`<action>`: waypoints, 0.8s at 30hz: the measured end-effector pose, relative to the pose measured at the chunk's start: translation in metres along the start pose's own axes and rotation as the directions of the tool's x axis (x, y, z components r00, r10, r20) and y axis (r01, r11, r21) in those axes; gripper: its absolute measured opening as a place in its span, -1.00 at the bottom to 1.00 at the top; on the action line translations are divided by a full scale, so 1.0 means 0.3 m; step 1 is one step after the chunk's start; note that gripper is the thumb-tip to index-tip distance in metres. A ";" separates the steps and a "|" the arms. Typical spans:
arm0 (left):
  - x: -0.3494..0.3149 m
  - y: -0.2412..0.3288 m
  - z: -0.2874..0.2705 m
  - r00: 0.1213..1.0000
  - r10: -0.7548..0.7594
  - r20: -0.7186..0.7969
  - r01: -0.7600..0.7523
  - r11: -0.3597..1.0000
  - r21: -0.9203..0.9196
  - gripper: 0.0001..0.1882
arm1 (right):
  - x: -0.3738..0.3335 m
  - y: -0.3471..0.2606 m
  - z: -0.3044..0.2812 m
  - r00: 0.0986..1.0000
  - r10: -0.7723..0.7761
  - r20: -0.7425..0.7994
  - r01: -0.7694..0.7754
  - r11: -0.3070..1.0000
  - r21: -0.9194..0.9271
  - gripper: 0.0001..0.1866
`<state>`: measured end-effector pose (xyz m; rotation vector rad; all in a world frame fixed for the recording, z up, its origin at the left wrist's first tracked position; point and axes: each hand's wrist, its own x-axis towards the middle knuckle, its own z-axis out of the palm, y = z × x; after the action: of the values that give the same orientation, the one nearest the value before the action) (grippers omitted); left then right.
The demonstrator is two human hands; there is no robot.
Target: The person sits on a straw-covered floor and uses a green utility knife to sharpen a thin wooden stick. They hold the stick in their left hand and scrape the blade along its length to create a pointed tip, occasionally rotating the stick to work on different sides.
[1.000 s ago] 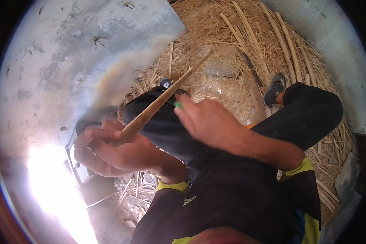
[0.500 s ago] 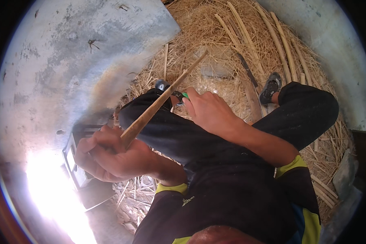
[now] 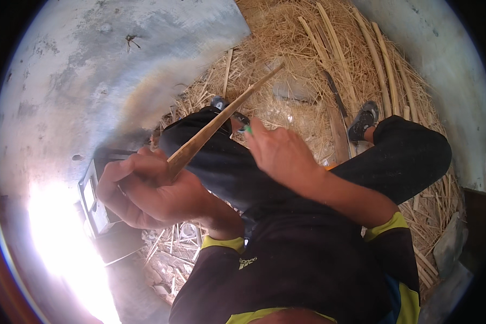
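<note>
A long, thin stick of pale wood (image 3: 213, 125) slants away from me, its thick end in my left hand (image 3: 151, 189). The fingers of that hand are curled round it, and its far tip tapers to a narrow point over the straw. Just right of the stick's middle is my right hand (image 3: 283, 154), closed on a small thing with a green part (image 3: 248, 129) showing at the fingertips. Most of that green thing is hidden by the hand, so its kind cannot be made out. A gap shows between the right fingers and the wood.
Straw and wood shavings (image 3: 275, 32) cover the ground around my feet. Several long wooden poles (image 3: 375, 65) lie at the far right, near a dark stick (image 3: 335, 92). A flat stone (image 3: 294, 90) lies ahead. A pale wall (image 3: 119, 65) rises at left, beside bright light.
The whole view has shifted slightly. My right hand has come a little nearer to me along the stick, and both hands keep their holds.
</note>
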<state>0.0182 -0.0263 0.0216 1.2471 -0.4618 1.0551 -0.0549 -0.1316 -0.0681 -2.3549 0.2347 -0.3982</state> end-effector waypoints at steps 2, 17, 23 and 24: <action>0.009 -0.003 -0.015 0.998 -0.025 0.053 0.028 0.999 -0.046 -0.83 | 0.000 0.027 -0.004 0.998 -0.059 -0.019 0.058 0.998 -0.038 -0.76; 0.031 -0.022 0.003 0.973 0.147 0.179 -0.153 0.988 0.017 -0.83 | 0.032 0.026 -0.030 0.999 -0.001 0.033 0.000 1.000 0.023 -0.72; -0.004 -0.016 0.001 0.987 0.100 0.122 -0.094 0.994 -0.062 -0.84 | -0.013 -0.011 -0.029 0.998 -0.066 0.023 0.064 0.995 0.076 -0.73; -0.001 -0.014 0.007 0.990 0.091 0.109 -0.087 0.995 -0.042 -0.85 | -0.014 -0.021 -0.026 0.995 -0.099 -0.016 0.100 0.989 0.105 -0.73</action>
<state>0.0222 -0.0280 0.0198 1.2654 -0.6245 1.0512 -0.0611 -0.1308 -0.0594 -2.2664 0.0989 -0.4597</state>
